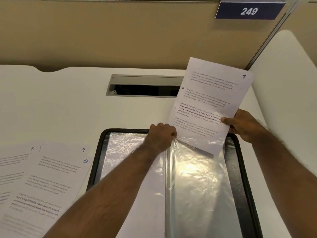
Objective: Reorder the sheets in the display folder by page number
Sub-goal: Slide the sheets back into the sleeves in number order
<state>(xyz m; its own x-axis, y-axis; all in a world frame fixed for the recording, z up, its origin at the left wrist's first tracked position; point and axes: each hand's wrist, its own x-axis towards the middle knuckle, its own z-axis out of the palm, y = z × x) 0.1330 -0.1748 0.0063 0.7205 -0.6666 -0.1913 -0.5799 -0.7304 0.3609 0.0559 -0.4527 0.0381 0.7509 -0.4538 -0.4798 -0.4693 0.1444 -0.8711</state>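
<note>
**Feeding sheet 7 into an open sleeve**

Gripping the right edge of sheet 7 (211, 103), the right hand (243, 125) holds it tilted toward 1 o'clock, its lower corner inside the plastic sleeve (197, 177). The left hand (162, 136) pinches the sleeve's top edge. The display folder (240, 169) lies open on the worktop (68, 109); loose sheets (42, 182) marked 8, 9, 10 lie at 9 o'clock.

We cannot read the small print on the sheet numbered 7 (211, 100), and its lower corner sits blurred behind the clear sleeve (197, 169). The display folder (240, 169) and the loose sheets (42, 177) at its left run off the bottom and left edges. The left hand (162, 134) hides the sleeve's top corner and its own fingertips.
</note>
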